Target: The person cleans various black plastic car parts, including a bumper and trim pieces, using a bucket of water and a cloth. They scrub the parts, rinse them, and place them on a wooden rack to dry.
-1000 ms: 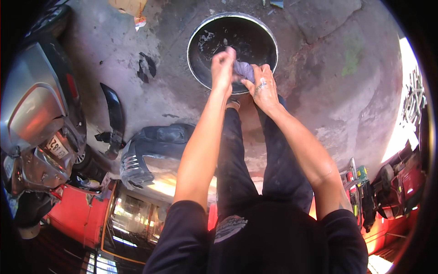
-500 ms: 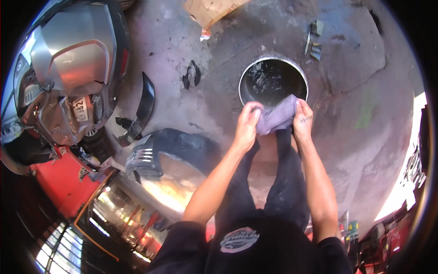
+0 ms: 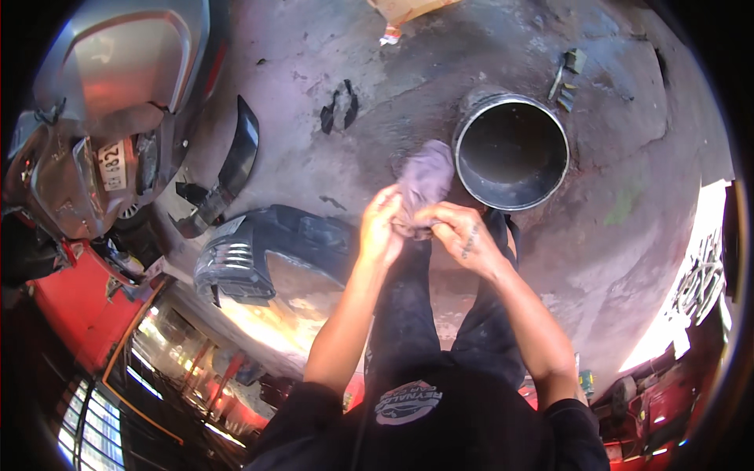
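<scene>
A greyish-purple cloth hangs bunched between my hands, in front of my legs and left of a round dark bucket. My left hand grips the cloth's near left edge. From the right, my right hand pinches the near end, its fingers closed on the fabric. The far part of the cloth puffs out beyond my fingers, close to the bucket's left rim. Inside the bucket the surface looks dark; how full it is I cannot tell.
A grey car with a damaged body stands at the left. A dark curved trim piece and a black plastic liner lie on the floor. Cardboard lies at the far edge, small scraps beyond the bucket.
The cloth and both hands have moved left, away from the bucket's near rim. My right hand has come closer to the left one, and the cloth is now more bunched.
</scene>
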A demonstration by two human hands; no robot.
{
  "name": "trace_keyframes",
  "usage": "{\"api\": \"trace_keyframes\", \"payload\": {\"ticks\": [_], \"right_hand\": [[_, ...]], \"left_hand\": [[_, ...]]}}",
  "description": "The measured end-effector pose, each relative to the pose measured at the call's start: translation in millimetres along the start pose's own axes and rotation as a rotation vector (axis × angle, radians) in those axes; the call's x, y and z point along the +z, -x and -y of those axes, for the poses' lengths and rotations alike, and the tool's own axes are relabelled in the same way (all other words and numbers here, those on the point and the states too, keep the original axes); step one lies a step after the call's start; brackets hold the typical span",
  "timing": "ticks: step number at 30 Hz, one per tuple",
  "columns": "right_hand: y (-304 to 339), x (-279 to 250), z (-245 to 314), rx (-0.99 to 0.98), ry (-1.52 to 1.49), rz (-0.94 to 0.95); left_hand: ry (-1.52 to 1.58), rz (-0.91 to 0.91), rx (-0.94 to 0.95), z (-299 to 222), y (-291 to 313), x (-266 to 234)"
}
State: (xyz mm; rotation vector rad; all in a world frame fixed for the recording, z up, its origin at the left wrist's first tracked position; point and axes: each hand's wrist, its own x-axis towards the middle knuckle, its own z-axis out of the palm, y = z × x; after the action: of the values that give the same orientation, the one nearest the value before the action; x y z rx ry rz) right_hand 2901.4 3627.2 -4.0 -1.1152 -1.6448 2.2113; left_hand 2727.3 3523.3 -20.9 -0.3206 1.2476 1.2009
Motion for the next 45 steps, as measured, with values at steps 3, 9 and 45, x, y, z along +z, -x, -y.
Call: {"api": "trace_keyframes", "payload": {"ticks": [3, 9, 45], "right_hand": [[-17, 10, 11, -0.034, 0.149, -0.137], [-71, 69, -121, 0.422, -0.38, -0.317], [-133, 69, 21, -0.074, 0.233, -0.851]], "left_hand": [[0.176, -0.175, 0.034, -16, -2, -31], [0.302, 0.314, -0.387, -4, -37, -69], [-0.801, 0.003, 0.499, -86, -6, 9]]}}
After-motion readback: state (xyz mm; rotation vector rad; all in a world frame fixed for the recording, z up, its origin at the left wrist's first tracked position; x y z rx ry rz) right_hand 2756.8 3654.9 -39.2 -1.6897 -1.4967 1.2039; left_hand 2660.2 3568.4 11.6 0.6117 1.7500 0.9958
